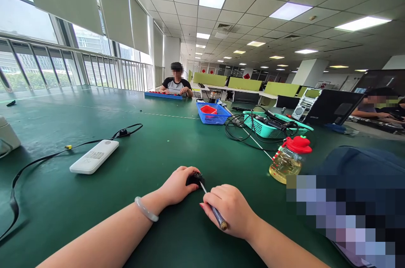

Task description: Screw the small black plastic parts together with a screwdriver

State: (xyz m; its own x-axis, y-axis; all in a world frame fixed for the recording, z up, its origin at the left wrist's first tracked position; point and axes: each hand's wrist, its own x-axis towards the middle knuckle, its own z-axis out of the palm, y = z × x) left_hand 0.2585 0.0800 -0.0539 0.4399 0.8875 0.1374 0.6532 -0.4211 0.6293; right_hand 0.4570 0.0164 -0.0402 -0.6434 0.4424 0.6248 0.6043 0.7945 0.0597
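Note:
My left hand (177,185), with a pale bangle on its wrist, is closed round a small black part (196,178) at the lower middle of the head view. Its fingers cover much of the part, so its exact kind is hard to make out. In my right hand (230,209) a screwdriver (218,217) is gripped by its dark handle. The thin metal shaft slants up and left, and its tip meets or nearly meets the black part. Both hands are low over the green tabletop (152,150).
A white power bank (95,157) and a black strap (41,160) lie at left. To the right stands a red-lidded drink bottle (289,160), with a dark blue bag (357,162) beyond. Further back are a blue basket (213,118), a teal basket (265,131) with cables, and a seated person (177,84).

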